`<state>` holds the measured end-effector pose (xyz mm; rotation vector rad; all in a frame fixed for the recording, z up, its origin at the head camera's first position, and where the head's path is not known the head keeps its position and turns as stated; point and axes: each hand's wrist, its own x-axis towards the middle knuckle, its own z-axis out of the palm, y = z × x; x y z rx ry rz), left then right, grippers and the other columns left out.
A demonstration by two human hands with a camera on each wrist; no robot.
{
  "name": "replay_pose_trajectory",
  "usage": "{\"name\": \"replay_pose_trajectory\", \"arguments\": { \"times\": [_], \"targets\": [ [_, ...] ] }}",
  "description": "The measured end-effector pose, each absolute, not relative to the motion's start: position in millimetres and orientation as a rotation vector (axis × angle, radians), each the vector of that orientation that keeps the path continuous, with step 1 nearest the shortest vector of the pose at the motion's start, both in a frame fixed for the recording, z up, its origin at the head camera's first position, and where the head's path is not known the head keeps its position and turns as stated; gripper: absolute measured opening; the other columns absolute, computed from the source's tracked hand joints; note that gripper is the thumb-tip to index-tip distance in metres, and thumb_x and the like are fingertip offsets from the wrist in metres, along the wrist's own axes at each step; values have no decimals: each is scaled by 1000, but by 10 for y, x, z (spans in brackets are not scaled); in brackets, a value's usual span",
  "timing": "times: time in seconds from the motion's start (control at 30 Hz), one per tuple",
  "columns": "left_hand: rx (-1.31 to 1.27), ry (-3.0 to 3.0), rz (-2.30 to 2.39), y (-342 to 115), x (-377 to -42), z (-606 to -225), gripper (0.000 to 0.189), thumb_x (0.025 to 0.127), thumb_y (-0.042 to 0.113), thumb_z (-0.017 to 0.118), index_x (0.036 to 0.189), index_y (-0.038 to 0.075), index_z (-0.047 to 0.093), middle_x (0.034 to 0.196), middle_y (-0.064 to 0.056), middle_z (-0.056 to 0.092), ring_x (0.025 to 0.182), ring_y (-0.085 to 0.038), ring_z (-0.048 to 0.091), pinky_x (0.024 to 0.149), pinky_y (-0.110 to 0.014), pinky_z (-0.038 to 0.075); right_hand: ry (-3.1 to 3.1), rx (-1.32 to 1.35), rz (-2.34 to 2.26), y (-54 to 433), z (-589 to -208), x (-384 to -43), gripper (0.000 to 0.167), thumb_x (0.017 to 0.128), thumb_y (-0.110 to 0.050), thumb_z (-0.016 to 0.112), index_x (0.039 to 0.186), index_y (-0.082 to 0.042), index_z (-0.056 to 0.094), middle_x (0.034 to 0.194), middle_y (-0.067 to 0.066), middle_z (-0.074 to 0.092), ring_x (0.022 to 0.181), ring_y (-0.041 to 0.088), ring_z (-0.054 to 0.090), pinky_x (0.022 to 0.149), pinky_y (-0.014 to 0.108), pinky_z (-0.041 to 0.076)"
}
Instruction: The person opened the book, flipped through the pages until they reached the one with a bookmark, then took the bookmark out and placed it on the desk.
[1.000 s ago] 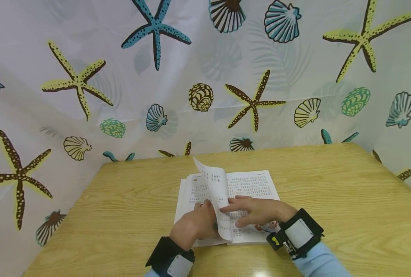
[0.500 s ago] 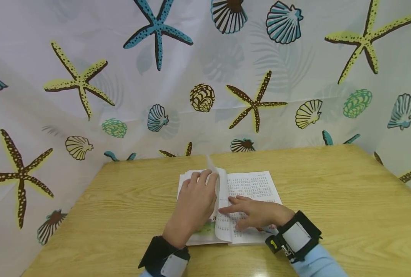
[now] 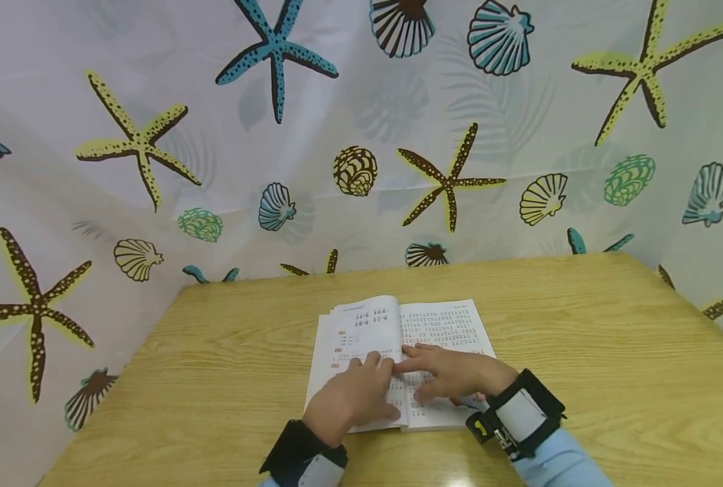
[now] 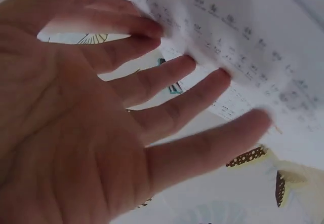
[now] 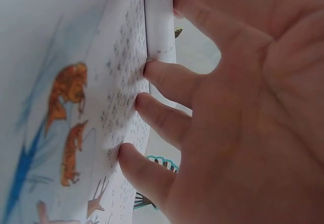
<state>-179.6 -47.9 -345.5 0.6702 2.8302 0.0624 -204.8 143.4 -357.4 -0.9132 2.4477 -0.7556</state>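
An open book (image 3: 446,321) with printed text lies on the table. My left hand (image 3: 355,396) rests on its left page, close to the fold; in the left wrist view the spread fingers (image 4: 177,112) touch the printed paper with their tips. On the right page lies my right hand (image 3: 458,372), fingertips near the fold and the index finger right beside the left hand's fingers. The right wrist view shows these fingers (image 5: 162,117) spread, their tips on the page, which carries orange and blue pictures (image 5: 68,95) at its lower part.
The wooden table (image 3: 233,352) stretches out on both sides of the book. Behind it hangs a white cloth (image 3: 312,149) printed with starfish and shells. Both wrists wear black straps (image 3: 528,412) with small devices.
A lifted page has come down flat onto the left side. My left hand went up to the page's far part, then slid back down toward me. The right hand stayed nearly still.
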Motion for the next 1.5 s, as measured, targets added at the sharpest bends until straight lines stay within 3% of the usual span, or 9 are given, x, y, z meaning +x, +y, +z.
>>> {"name": "replay_pose_trajectory", "arguments": {
  "times": [0.07,0.33,0.5,0.63,1.07,1.33,1.5],
  "targets": [
    [612,2788,108,-475,-1805,-3488,67,87,40,80,139,7,55,138,-15,51,122,-41,53,90,-52,54,2453,-902,-760,1427,-3579,-2046,52,92,-13,68,144,-12,59,160,25,30,148,49,21,114,66,21],
    [517,2765,169,-457,-1808,-3509,94,77,55,84,147,5,47,147,-18,45,132,-46,45,93,-56,52,2474,-920,-776,1459,-3586,-2074,51,92,-12,68,142,-12,60,158,24,34,146,46,27,115,64,23],
    [525,2775,129,-442,-1818,-3523,95,78,56,84,148,6,44,149,-19,43,134,-46,43,95,-55,51,2653,-769,-670,1610,-3588,-2129,51,90,-12,72,140,-8,62,153,25,42,142,47,35,112,63,30],
    [525,2765,103,-438,-1830,-3530,93,78,57,83,147,7,44,149,-19,43,133,-45,44,95,-54,51,2736,-621,-573,1761,-3601,-2154,52,85,-9,75,136,-5,64,152,29,41,141,52,33,111,64,30],
    [536,2770,92,-443,-1832,-3534,94,78,58,82,147,7,44,145,-18,45,130,-44,47,94,-54,52,2725,-575,-598,1853,-3603,-2172,54,85,-8,77,137,-3,63,154,29,38,142,52,30,112,63,29],
    [547,2776,90,-434,-1817,-3531,94,77,58,83,146,6,46,138,-18,49,124,-43,50,91,-52,52,2781,-425,-647,2085,-3685,-2236,77,84,-18,81,138,21,43,150,45,27,138,57,32,112,64,28],
    [537,2770,106,-430,-1819,-3524,93,77,57,83,145,5,46,138,-19,49,125,-43,49,92,-53,52,2778,-325,-644,2157,-3666,-2258,78,86,-21,80,134,27,41,147,49,25,132,57,41,109,64,33]
  ]
}}
